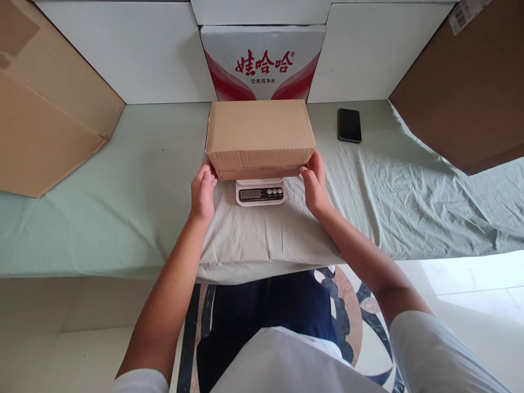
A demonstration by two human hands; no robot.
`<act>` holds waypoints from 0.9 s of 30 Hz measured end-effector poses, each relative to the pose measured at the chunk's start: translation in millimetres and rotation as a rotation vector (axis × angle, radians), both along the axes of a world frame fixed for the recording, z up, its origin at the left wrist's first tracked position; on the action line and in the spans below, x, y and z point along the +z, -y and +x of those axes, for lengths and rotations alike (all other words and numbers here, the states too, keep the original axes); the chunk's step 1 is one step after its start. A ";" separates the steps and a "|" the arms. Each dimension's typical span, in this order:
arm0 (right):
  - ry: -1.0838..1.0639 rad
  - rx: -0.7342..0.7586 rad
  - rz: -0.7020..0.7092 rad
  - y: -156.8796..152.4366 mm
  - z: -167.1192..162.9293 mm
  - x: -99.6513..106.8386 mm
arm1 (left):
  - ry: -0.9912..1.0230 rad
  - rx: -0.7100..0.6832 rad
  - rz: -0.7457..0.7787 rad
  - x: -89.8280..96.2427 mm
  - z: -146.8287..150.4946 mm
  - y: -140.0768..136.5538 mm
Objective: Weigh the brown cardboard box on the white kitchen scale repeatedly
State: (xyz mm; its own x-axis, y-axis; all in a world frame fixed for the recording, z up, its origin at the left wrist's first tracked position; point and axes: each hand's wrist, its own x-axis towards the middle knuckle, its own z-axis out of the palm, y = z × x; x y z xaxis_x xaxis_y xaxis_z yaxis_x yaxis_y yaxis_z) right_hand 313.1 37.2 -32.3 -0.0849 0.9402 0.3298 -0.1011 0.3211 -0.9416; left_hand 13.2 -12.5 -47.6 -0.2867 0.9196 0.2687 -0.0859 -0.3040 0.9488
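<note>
Cardboard box [261,128] is over the white scale [261,194], left hand [203,189] gripping its near left corner; overhanging the scale, it could tip if let go off-centre; right hand [315,184] grips the near right corner, with the phone [349,125] lying apart farther right.

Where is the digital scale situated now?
In the head view, the digital scale is near the centre, partly hidden below the cardboard box, between the left hand and right hand.
</note>
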 end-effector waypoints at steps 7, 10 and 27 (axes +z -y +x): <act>0.008 -0.003 0.059 -2.0 1.8 17.8 | -0.042 -0.081 0.091 35.4 -5.6 2.9; 0.037 -0.032 0.104 -20.4 3.7 31.0 | -0.034 -0.128 0.131 58.1 -8.6 -4.9; 0.005 -0.144 0.088 -183.1 -44.9 -33.0 | 0.147 0.084 -0.034 -6.1 0.3 -165.8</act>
State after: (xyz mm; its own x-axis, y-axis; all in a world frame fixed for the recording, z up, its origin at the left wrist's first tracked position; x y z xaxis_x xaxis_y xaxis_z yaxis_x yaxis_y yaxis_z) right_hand 268.2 220.3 -65.3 0.0465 0.9104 0.4110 -0.0432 0.4129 -0.9098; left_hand 13.5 153.3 -53.7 -0.3970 0.8984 0.1878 -0.2000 -0.2844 0.9376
